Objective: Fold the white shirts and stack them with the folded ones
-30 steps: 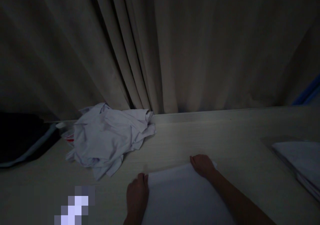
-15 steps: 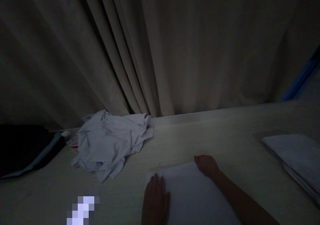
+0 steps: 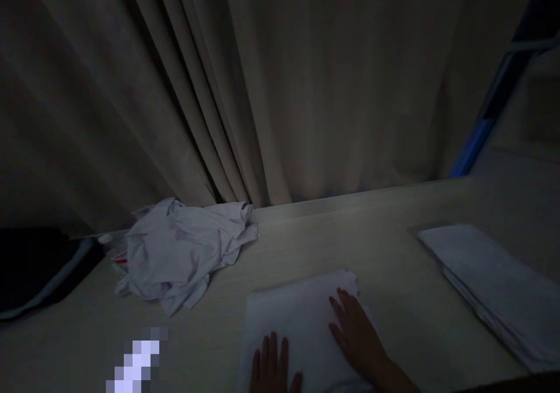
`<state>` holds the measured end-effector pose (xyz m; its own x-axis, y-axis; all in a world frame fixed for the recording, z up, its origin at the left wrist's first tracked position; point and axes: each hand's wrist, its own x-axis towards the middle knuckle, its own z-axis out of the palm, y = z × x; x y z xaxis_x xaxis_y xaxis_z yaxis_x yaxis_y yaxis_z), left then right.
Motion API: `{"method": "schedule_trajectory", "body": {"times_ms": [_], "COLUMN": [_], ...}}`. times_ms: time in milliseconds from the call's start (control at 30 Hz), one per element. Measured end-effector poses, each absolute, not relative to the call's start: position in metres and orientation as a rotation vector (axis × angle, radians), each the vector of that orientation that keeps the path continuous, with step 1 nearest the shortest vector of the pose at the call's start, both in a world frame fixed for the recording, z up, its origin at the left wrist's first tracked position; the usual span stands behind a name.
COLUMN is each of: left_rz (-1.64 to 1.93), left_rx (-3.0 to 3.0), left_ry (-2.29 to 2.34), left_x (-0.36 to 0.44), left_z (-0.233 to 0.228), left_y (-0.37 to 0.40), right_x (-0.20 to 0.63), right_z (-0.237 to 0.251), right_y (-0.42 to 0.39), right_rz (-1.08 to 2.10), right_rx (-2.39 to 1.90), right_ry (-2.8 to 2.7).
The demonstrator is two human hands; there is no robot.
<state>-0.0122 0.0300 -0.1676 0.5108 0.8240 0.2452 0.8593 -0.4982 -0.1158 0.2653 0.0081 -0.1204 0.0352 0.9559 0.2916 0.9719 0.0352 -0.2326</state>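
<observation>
A folded white cloth (image 3: 301,317) lies flat on the table at the bottom middle, its near end cut off by the frame. My left hand (image 3: 272,364) rests palm down on its left part, fingers spread. On the right part of the same cloth lies my right hand (image 3: 356,337), fingers stretched out and apart, near the far right corner. Neither hand grips anything. Further back on the left is a crumpled white garment (image 3: 184,253). To the right sits a stack of folded white cloth (image 3: 485,282).
A dark item with a pale edge (image 3: 39,276) lies at the far left, beside a small clear thing with red (image 3: 118,253) half under the garment. A beige curtain (image 3: 306,90) hangs behind the table (image 3: 324,235). A blue frame (image 3: 475,145) stands at the right.
My right hand has let go of the cloth's far right corner and now lies flat on it. My left hand has slid nearer to me. The view has turned slightly right.
</observation>
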Motion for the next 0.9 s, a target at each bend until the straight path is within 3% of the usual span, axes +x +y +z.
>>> {"method": "schedule_trajectory", "body": {"times_ms": [167,600,900], "left_rz": [-0.222,-0.252,-0.371], "left_rx": [-2.602,-2.6,-2.514], "left_ry": [-1.454,-1.571,-1.489], "left_x": [-0.01,-0.039,-0.033], "left_z": [-0.155,-0.137,-0.129], "left_y": [0.021,-0.023,0.013], "right_x": [0.269,0.293,0.299], "right_z": [-0.155,-0.152,-0.129], "right_y": [-0.032,-0.076,-0.039], "right_rz": [0.009,0.123,-0.157], "right_rx": [-1.932,-2.132,-2.1], "right_ry": [-2.005,-2.076,-1.938]}}
